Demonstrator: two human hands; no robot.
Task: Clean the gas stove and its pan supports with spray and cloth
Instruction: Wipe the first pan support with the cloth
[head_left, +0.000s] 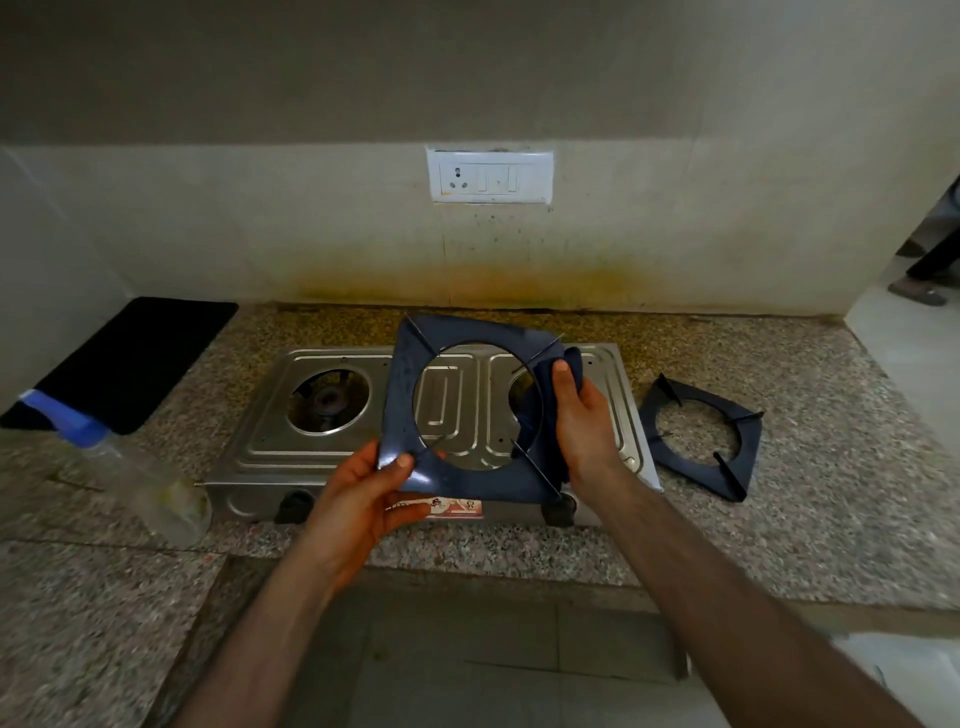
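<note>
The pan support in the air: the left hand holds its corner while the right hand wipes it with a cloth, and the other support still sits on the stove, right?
Not quite. The other support lies on the counter right of the stove, not on it, as the head view shows. The rest holds: the left hand holds a corner of the raised support, and the right hand presses a cloth to it.

A speckled granite counter (831, 519) meets a cream wall (208, 218), stained yellow-brown at its base. A white switchboard (490, 175) sits at 12 o'clock, a black mat (135, 358) at 9 o'clock.
</note>
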